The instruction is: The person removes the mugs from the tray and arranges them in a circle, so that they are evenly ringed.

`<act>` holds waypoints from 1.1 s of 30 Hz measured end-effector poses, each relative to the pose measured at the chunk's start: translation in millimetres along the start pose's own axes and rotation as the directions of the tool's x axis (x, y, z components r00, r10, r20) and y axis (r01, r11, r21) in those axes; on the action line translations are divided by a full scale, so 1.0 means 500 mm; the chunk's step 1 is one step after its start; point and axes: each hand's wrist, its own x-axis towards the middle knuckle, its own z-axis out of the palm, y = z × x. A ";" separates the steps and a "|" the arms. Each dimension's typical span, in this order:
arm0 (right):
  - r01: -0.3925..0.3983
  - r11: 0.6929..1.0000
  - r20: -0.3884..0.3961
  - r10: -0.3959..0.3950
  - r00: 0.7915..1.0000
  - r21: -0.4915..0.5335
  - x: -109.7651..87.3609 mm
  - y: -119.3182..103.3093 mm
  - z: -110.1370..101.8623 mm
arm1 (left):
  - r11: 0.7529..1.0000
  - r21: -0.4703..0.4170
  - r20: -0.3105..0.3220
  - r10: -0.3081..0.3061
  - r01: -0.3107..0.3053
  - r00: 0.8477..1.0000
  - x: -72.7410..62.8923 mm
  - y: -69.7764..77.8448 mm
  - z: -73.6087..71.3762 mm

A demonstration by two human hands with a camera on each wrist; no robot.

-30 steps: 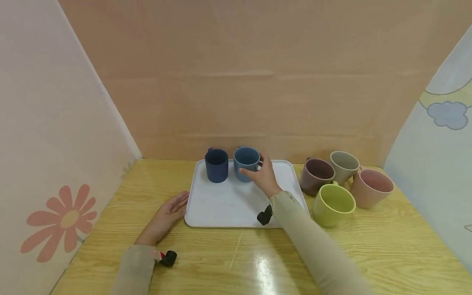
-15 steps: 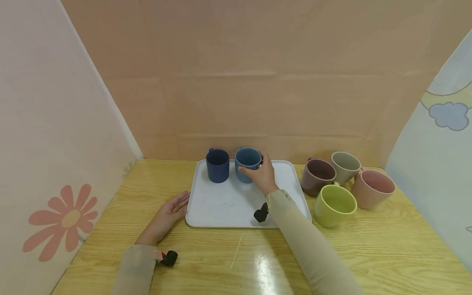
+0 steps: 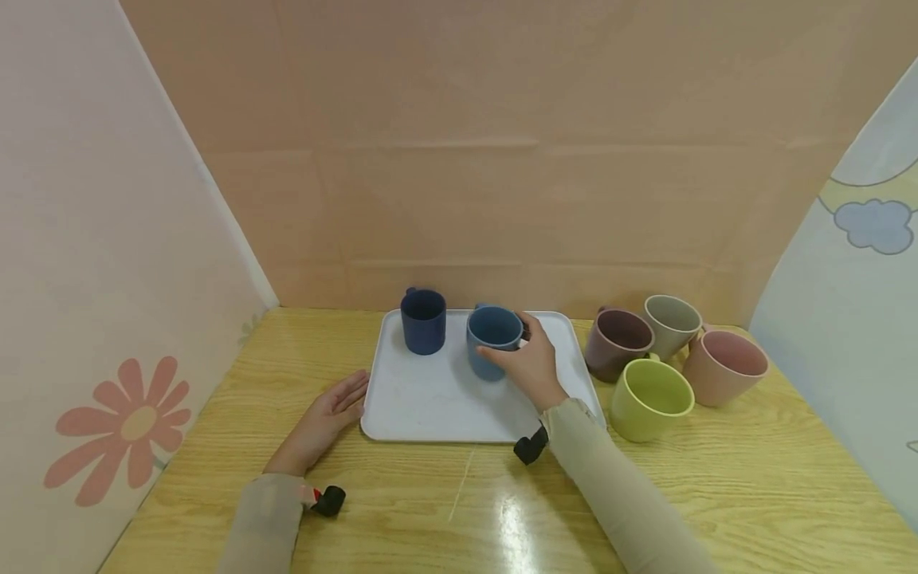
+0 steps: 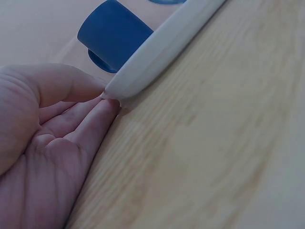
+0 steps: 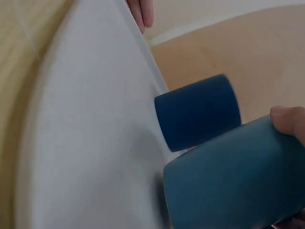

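My right hand [image 3: 529, 360] holds a medium-blue mug [image 3: 493, 325] by its side, thumb on the near wall and fingers round the right. The mug is over the white tray [image 3: 430, 406], its handle pointing to the back. Whether its base touches the tray I cannot tell; in the right wrist view a dark shadow lies beside the blue mug's base [image 5: 224, 181]. A navy mug [image 3: 423, 323] stands upright at the tray's back left. My left hand [image 3: 324, 418] lies at the tray's left edge with fingers extended; its fingertips and thumb touch the rim [image 4: 126, 88] in the left wrist view.
To the tray's right stand a plum mug [image 3: 617, 351], a grey mug [image 3: 672, 323], a pink mug [image 3: 724, 371] and a yellow-green mug [image 3: 645, 406], close together. A brown backdrop [image 3: 466, 199] rises behind the wooden table [image 3: 402, 510].
My right hand has drawn the blue mug toward me and a little right, widening its gap from the navy mug. The left hand has stayed at the tray's edge.
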 end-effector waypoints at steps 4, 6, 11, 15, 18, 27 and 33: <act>0.057 0.998 0.000 -0.057 0.998 0.012 -0.041 -0.023 -0.039 | 1.000 0.001 0.000 0.015 -0.015 1.000 -0.003 0.002 0.000; 0.104 0.994 -0.011 -0.103 0.995 0.027 -0.065 -0.036 -0.062 | 1.000 0.000 0.001 0.029 -0.029 1.000 -0.005 0.003 -0.001; 0.216 0.976 -0.039 -0.214 0.976 0.040 -0.134 -0.074 -0.136 | 0.999 -0.008 0.003 0.040 -0.040 0.999 -0.003 0.003 -0.002; 0.304 0.953 -0.065 -0.303 0.951 0.010 -0.185 -0.098 -0.195 | 0.999 0.003 0.004 0.036 -0.036 0.999 -0.001 0.001 -0.003; 0.348 0.937 -0.108 -0.348 0.931 -0.025 -0.217 -0.106 -0.235 | 0.999 0.008 0.007 0.042 -0.042 0.999 -0.003 -0.001 -0.004; 0.341 0.938 -0.264 -0.314 0.912 0.062 -0.280 -0.088 -0.354 | 0.999 0.001 0.000 0.039 -0.039 0.999 -0.003 0.005 0.001; 0.223 0.974 -0.353 -0.224 0.908 -0.044 -0.299 -0.049 -0.425 | 0.999 0.002 0.008 0.041 -0.041 0.999 -0.005 0.004 0.000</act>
